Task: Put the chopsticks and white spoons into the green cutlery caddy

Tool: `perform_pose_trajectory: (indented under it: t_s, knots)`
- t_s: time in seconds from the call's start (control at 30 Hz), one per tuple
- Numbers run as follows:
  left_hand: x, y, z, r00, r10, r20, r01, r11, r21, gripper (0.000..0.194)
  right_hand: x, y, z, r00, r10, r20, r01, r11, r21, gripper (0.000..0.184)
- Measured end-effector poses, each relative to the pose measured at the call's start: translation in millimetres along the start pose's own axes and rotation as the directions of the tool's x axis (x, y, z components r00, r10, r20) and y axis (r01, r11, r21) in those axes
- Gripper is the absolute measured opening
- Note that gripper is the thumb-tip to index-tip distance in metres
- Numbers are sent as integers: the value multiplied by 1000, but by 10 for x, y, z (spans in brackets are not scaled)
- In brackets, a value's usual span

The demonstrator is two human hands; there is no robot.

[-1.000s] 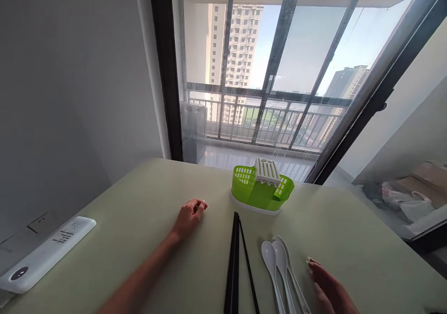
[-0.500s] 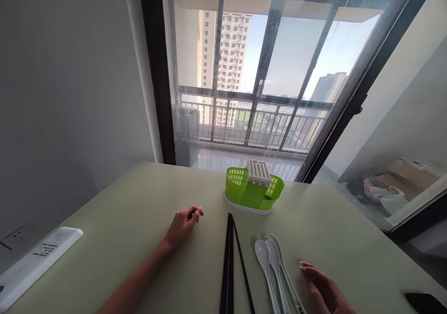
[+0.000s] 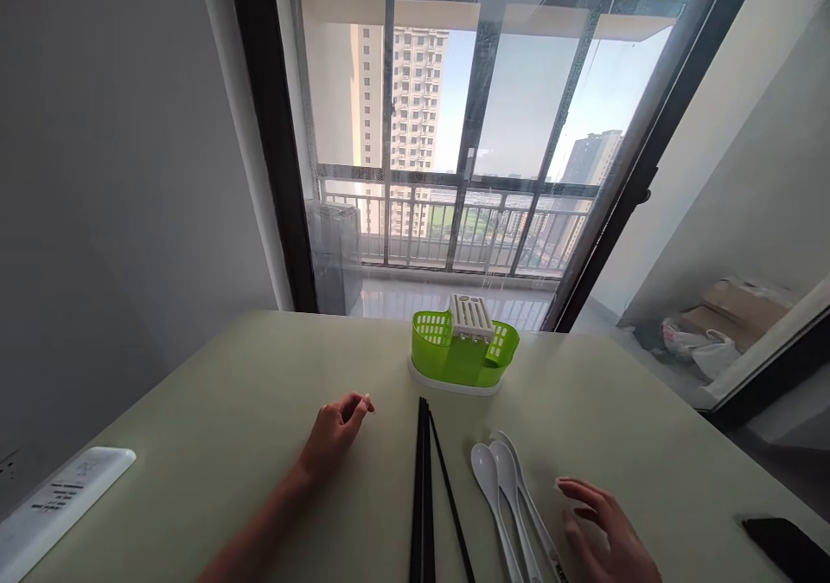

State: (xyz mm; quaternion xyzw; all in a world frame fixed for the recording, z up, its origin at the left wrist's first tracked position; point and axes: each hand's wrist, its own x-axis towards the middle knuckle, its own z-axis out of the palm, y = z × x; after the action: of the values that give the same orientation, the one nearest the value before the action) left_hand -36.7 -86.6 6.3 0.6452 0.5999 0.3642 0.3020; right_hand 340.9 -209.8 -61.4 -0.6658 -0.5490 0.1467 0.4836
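My left hand [image 3: 335,432] rests on the tabletop left of the chopsticks, its fingers loosely curled together with nothing seen in them. To the right of the spoons, my right hand [image 3: 603,527] hovers low with fingers bent and apart, holding nothing. Between the hands lie several black chopsticks [image 3: 421,488], one of them [image 3: 450,492] angled away from the others. Beside these, three white spoons [image 3: 496,496] lie close together, bowls pointing away from me. Beyond them stands a green cutlery basket [image 3: 463,358] with a white slotted top piece [image 3: 471,317] and a white base.
The pale table [image 3: 272,375] reaches to a large glass door [image 3: 480,133] with a dark frame. A white power strip [image 3: 65,492] lies at the left edge, and a black phone-like object [image 3: 788,548] at the right. Bags and cardboard [image 3: 719,332] sit beyond the table at right.
The view has shifted slightly, so the basket and window appear a little further left. My right hand's fingers have spread and show more fully. My left hand stays in much the same place.
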Motion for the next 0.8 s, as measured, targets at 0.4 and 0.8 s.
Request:
perform_pose_trajectory:
  t_s: [0.4, 0.8]
  knots:
    - [-24, 47, -11, 1000, 8, 1, -8, 1000, 10, 50, 436, -1305, 565, 812, -117, 571, 404, 820, -406, 23]
    - [-35, 8, 11, 1000, 18, 14, -18, 999, 43, 51, 463, -1732, 936, 687, 128, 715, 437, 714, -547, 29]
